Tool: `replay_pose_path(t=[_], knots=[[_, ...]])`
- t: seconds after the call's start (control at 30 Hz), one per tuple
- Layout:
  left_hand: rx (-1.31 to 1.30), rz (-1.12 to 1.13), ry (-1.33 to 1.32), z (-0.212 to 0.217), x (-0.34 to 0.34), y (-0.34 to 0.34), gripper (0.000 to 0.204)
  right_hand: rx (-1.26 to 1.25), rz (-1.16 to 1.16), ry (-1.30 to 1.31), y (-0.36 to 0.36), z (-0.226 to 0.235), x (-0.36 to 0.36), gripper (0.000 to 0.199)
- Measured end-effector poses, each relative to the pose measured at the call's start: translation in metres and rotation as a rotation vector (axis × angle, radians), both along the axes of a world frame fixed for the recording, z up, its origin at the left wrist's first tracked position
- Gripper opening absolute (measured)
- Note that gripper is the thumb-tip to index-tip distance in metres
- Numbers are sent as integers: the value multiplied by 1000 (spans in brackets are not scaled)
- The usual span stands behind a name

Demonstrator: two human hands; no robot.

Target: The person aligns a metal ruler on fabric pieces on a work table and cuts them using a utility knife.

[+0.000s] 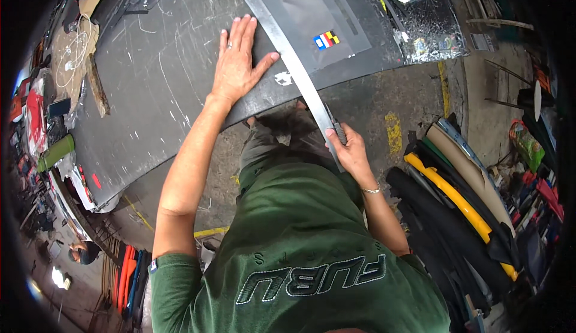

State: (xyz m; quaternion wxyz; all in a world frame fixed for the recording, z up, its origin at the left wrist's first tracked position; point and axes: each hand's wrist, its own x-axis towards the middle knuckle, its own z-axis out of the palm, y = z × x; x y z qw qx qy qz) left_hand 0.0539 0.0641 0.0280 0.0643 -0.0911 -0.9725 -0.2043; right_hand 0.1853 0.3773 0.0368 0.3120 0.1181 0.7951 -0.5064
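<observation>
Big dark counter (pixel 156 93) fills the top half of the view, all scratched up with pale marks, and its near edge curves right in front of the person in the green shirt. On it lies a dark sheet (pixel 264 87) of some flat material, with a lighter grey rectangle (pixel 312 21) further back that has a small coloured sticker (pixel 326 39) on it. A long metal straightedge (pixel 282 51) runs diagonally across the sheet, from the far top down over the counter's near edge toward the person. Off to the right on the floor there's a heap of rolled stuff, black rolls plus a yellow roll (pixel 456 198) and a tan one. A green bottle (pixel 55 152) sits at the counter's left end.

Left hand (pixel 237 63) is flat, fingers spread wide, pressing down on the sheet just left of the straightedge, thumb touching its edge. Right hand (pixel 348 150) is closed around a small knife (pixel 339 132) right at the straightedge's lower end, just off the counter's edge.
</observation>
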Motion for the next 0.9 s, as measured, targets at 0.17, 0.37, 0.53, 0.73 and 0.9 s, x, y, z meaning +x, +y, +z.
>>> replay_pose_path(t=[0.17,0.37,0.53,0.73,0.9], knots=[[1,-13,44,-3,-30,-15,78,120,68,148,-8,-1,-3,39],[-78,-27,114,-6,-33,-10,71,46,-73,194,-22,-13,-20,44],[-64,-26,55,-3,-30,-9,67,-61,-58,62,-34,1,-29,34],[-48,-26,94,-1,-37,-11,66,18,2,68,-36,-4,-44,33],[-115,-27,81,2,-38,-9,72,-15,-40,57,-40,-3,-47,33]])
